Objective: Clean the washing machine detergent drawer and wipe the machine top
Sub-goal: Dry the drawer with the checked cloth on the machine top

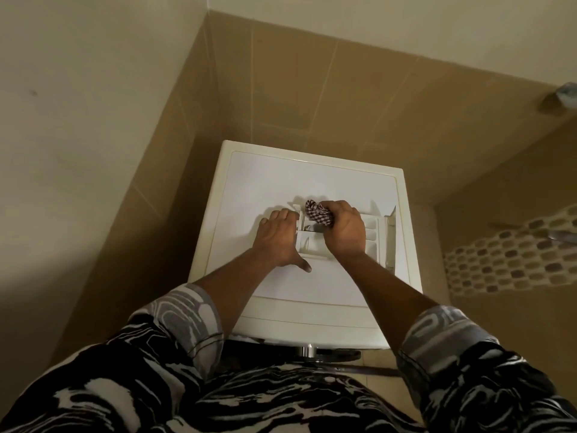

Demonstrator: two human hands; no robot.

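dim, warm light | soft shadows on left wall | wide-angle bending at edges

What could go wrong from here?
The drawer lies loose on the machine top, its right end near the edge; a hard scrub could push it off.
Only the left hand steadies it, flat, so it may slip.
The right hand holds the cloth bunched; corners may get missed.

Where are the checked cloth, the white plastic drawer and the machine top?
bunched checked cloth [317, 212]: head view, its middle.
white plastic drawer [371, 233]: head view, right compartment.
white machine top [265, 185]: head view, bare panel.
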